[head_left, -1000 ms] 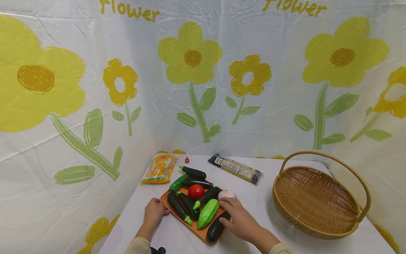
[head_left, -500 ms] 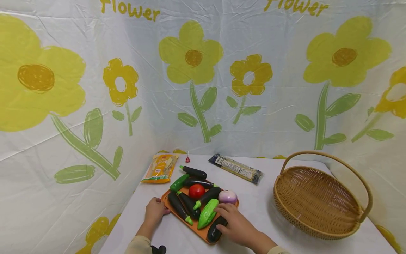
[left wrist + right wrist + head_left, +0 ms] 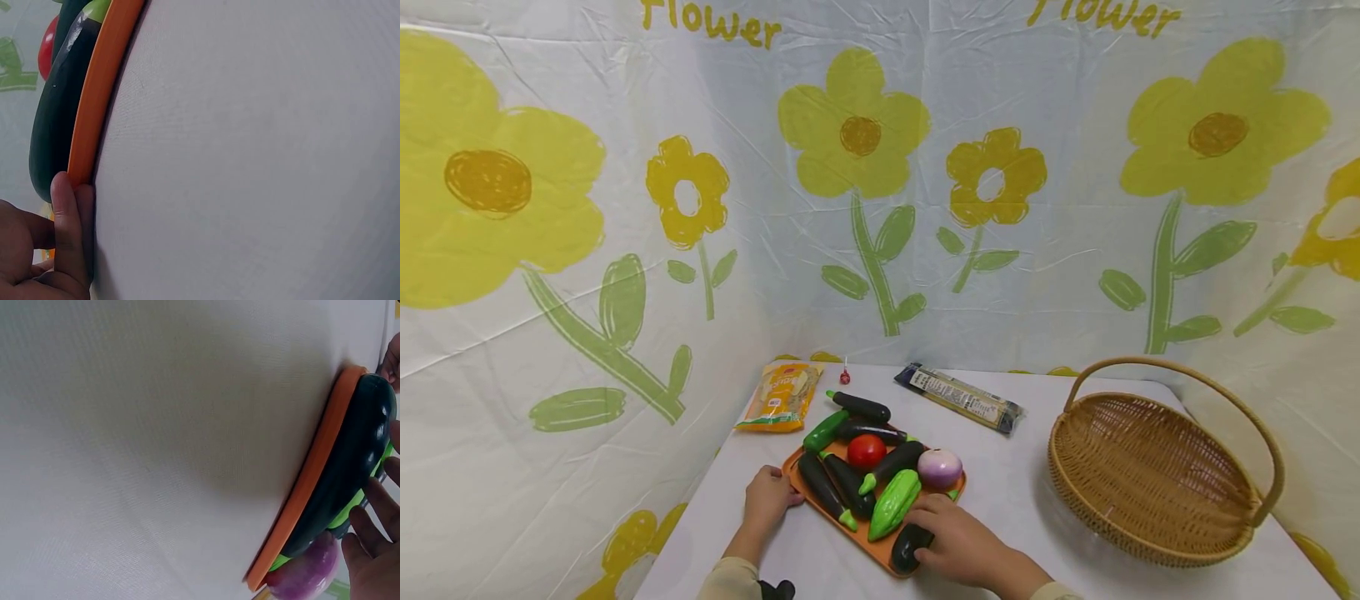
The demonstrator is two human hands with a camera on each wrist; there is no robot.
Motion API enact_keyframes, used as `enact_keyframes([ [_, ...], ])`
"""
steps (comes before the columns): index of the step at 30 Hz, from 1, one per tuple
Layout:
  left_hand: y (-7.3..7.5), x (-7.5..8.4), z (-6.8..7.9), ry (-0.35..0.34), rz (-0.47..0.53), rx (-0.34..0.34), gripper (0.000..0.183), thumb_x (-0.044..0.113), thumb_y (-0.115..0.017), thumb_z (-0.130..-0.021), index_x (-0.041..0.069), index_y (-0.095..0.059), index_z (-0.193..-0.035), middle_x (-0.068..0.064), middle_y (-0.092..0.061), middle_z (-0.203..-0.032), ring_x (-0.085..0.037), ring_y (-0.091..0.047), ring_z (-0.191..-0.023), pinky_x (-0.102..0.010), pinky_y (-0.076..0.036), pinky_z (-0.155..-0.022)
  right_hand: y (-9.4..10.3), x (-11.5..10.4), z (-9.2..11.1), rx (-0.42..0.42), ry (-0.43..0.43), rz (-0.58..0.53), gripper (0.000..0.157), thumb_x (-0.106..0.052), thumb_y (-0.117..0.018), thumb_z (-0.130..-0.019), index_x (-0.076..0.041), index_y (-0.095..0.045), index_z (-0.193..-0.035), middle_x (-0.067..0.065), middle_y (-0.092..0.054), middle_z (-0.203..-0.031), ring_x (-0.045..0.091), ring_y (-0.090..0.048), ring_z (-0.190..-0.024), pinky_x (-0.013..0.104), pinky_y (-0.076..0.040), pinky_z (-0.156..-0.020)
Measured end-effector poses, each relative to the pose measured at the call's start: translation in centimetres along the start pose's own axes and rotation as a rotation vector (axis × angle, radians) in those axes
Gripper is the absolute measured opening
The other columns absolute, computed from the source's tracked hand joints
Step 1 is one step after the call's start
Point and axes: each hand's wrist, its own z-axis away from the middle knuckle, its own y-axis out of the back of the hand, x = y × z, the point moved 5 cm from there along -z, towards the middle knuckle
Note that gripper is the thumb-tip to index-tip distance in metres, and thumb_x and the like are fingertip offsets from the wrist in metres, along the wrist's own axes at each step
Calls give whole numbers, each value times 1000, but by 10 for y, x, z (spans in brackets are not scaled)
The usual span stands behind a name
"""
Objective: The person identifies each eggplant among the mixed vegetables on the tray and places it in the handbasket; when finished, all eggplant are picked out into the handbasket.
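Observation:
An orange tray (image 3: 880, 551) holds several eggplants, a tomato (image 3: 867, 452), a purple onion (image 3: 940, 468), a green bitter melon (image 3: 895, 505) and a dark green vegetable (image 3: 825, 431). My left hand (image 3: 767, 502) grips the tray's left corner, with fingertips at its rim (image 3: 86, 134) in the left wrist view. Over the eggplant (image 3: 908, 546) along the right edge, my right hand (image 3: 958, 537) hovers or lightly touches it. In the right wrist view its fingers (image 3: 375, 506) are spread and extended beside this eggplant (image 3: 347, 469); contact is unclear.
A wicker basket (image 3: 1150, 475) with a tall handle stands to the right. Farther back lie an orange food packet (image 3: 781, 398), a small red lollipop (image 3: 845, 377) and a long dark-ended package (image 3: 958, 397). Flower-printed cloth (image 3: 880, 250) encloses the white table.
My right hand has moved from beside the onion down towards the nearest eggplant, uncovering the onion. My left hand has stayed at the tray's corner.

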Motion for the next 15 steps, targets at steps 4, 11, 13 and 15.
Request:
enact_keyframes([
  [4,0,0,0,-4,-2,2,28,5,-48,-100,-17,-48,-117,-15,-63,-80,-15,-69,-60,-29,-58,-57,-3,1,-2,-32,23,-6,33,-18,-78,-85,-19,-73,-118,-10,-61,-119,13,-54,-115,37,-48,-101],
  [11,0,0,0,11,1,12,27,6,-47,-100,-15,-49,-117,-13,-63,-78,-15,-69,-59,-28,-57,-56,-5,2,-8,-64,20,31,34,-14,-78,-82,-22,-73,-115,-12,-61,-115,10,-56,-109,35,-50,-97],
  [13,0,0,0,5,3,13,27,6,-47,-100,-15,-49,-117,-13,-63,-78,-15,-69,-59,-27,-57,-56,-5,2,-9,-74,15,42,36,-12,-77,-80,-21,-73,-115,-11,-61,-114,10,-56,-107,35,-51,-97],
  [15,0,0,0,-7,-1,16,27,5,-46,-99,-16,-49,-116,-13,-63,-77,-15,-69,-58,-27,-56,-55,-5,2,-11,-87,8,52,39,-10,-77,-78,-21,-74,-116,-11,-62,-114,11,-56,-107,35,-51,-96],
])
